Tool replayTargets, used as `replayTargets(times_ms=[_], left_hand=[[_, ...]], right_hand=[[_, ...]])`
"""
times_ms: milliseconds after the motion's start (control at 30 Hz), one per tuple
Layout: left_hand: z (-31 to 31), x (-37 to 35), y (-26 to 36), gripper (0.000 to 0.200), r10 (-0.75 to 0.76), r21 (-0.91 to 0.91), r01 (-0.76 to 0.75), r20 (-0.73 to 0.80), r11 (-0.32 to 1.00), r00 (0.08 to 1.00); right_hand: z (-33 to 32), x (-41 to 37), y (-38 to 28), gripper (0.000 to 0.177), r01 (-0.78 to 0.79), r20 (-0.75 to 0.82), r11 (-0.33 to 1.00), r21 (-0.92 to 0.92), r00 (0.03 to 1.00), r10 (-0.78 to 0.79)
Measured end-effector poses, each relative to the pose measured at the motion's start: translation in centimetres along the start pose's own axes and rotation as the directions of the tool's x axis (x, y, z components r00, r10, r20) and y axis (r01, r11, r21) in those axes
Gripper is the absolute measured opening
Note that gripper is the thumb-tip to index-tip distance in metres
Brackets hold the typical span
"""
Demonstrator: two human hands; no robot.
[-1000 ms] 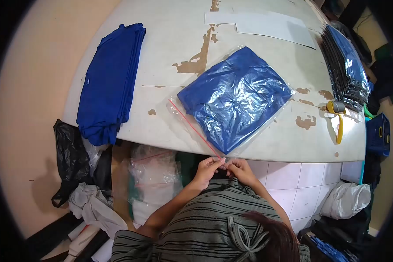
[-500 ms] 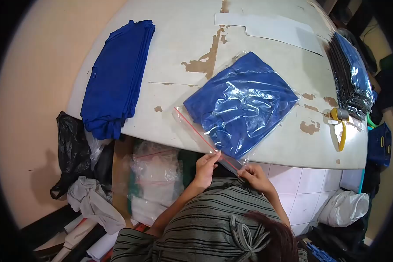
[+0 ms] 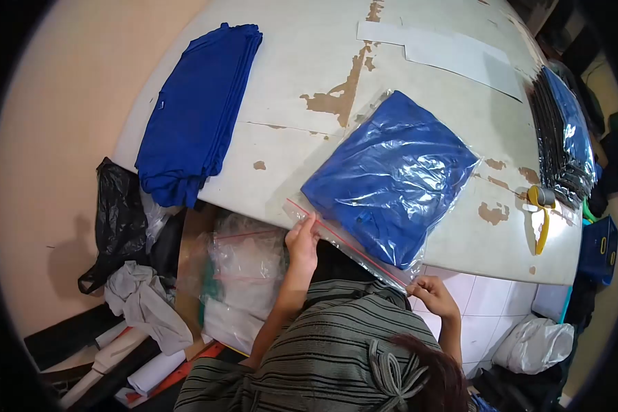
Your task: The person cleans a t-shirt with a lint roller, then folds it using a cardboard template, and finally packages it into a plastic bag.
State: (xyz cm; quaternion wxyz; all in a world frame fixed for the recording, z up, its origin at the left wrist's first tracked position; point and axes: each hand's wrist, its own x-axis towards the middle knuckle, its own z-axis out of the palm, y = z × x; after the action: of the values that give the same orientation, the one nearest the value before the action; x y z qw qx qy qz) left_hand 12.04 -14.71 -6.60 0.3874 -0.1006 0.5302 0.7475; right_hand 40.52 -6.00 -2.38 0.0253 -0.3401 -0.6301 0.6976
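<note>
A clear zip bag (image 3: 336, 237) with a red seal strip lies at the table's front edge, its mouth toward me. Inside it is a folded blue garment (image 3: 391, 175). My left hand (image 3: 302, 242) pinches the bag near the left end of the red strip. At the strip's right end, my right hand (image 3: 434, 296) grips the bag's corner between thumb and fingers. The strip is stretched between both hands, just past the table edge. To the left rests a stack of folded blue garments (image 3: 196, 110).
White paper pieces (image 3: 453, 55) lie at the back. On the right are a stack of bagged garments (image 3: 563, 137) and a yellow-handled tool (image 3: 542, 220). Below the table edge stand a box of clear bags (image 3: 244, 268), a black plastic bag (image 3: 117, 226) and a blue basket (image 3: 597, 250).
My left hand has slid left and up along the red strip. My right hand has shifted right and down, and the hands are farther apart. The bag's surface looks flatter; the view has shifted slightly.
</note>
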Motion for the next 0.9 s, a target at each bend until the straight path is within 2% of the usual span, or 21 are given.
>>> replayTargets(times_ms=[167, 267, 367, 433, 500, 567, 600, 633, 667, 700, 733, 767, 800, 833, 867, 900], left_hand=[[0.0, 0.6, 1.2, 0.012, -0.026, 0.003, 0.026, -0.104, 1.0, 0.994], [0.0, 0.5, 1.2, 0.012, -0.012, 0.009, 0.013, -0.134, 1.0, 0.991], [-0.3, -0.1, 1.2, 0.01, 0.096, -0.003, -0.097, -0.103, 0.995, 0.99], [-1.5, -0.7, 0.1, 0.015, 0.231, 0.425, -0.209, -0.001, 0.881, 0.973], [-1.8, -3.3, -0.6, 0.018, 0.053, 0.445, -0.146, 0.215, 0.883, 0.975], [-1.8, -4.9, -1.4, 0.025, -0.273, 0.584, 0.039, 0.318, 0.811, 0.908], [-0.6, -4.8, -0.7, 0.025, -0.275, 0.589, 0.02, 0.346, 0.808, 0.897], [0.7, -4.9, 0.5, 0.024, -0.465, 0.766, -0.056, 0.445, 0.641, 0.765], [1.9, -4.8, 1.7, 0.023, -0.651, 0.875, -0.186, 0.461, 0.448, 0.603], [3.3, -4.4, 3.1, 0.023, -0.653, 0.871, -0.209, 0.476, 0.445, 0.589], [4.9, -3.7, 4.8, 0.024, -0.662, 0.868, -0.37, 0.494, 0.332, 0.564], [6.8, -2.8, 6.1, 0.026, -0.67, 0.829, -0.519, 0.507, 0.208, 0.541], [8.7, -1.8, 6.8, 0.024, -0.522, 0.783, -0.58, 0.599, 0.225, 0.607], [10.6, -0.5, 7.1, 0.024, -0.357, 0.733, -0.64, 0.676, 0.232, 0.645], [12.7, 1.2, 6.7, 0.024, -0.21, 0.636, -0.739, 0.771, 0.223, 0.601], [14.8, 3.3, 5.8, 0.026, -0.064, 0.533, -0.823, 0.845, 0.2, 0.531]], right_hand=[[-1.3, -0.3, -0.4, 0.016, -0.01, 0.019, 0.999, -0.032, 1.0, 0.01], [-1.8, -0.7, 0.0, 0.018, 0.007, -0.022, 0.996, 0.088, 1.0, -0.005], [-3.8, -1.6, 0.8, 0.017, -0.01, -0.024, 0.999, 0.036, 1.0, 0.011], [-6.4, -2.5, 1.5, 0.017, -0.009, -0.049, 1.0, 0.01, 0.999, 0.01], [-10.4, -3.5, 2.9, 0.018, 0.064, -0.149, 0.997, 0.047, 0.987, -0.056], [-14.6, -3.8, 4.4, 0.018, 0.082, -0.274, 0.983, 0.163, 0.961, -0.035], [-15.2, -3.1, 3.0, 0.017, 0.114, -0.538, 0.988, 0.103, 0.842, -0.041], [-15.4, -2.5, 1.6, 0.017, 0.127, -0.755, 0.991, 0.041, 0.654, -0.053], [-15.7, -2.4, 1.4, 0.017, 0.139, -0.772, 0.99, 0.035, 0.632, -0.061], [-16.0, -2.0, 1.7, 0.015, 0.107, -0.916, 0.982, -0.158, 0.355, -0.186], [-16.1, -1.6, 1.7, 0.014, 0.016, -0.943, 0.945, -0.327, 0.05, -0.328], [-14.4, -1.1, 1.2, 0.011, 0.08, -0.929, 0.938, -0.337, 0.132, -0.346], [-11.2, -0.4, 0.8, 0.009, 0.144, -0.906, 0.929, -0.34, 0.213, -0.365], [-7.4, 0.2, 0.6, 0.011, 0.105, -0.844, 0.916, -0.388, 0.36, -0.399], [-3.7, 0.5, -2.5, 0.019, 0.123, -0.637, 0.785, -0.607, 0.515, -0.574], [-1.0, 1.0, -4.2, 0.025, 0.134, -0.45, 0.713, -0.689, 0.691, -0.565]])
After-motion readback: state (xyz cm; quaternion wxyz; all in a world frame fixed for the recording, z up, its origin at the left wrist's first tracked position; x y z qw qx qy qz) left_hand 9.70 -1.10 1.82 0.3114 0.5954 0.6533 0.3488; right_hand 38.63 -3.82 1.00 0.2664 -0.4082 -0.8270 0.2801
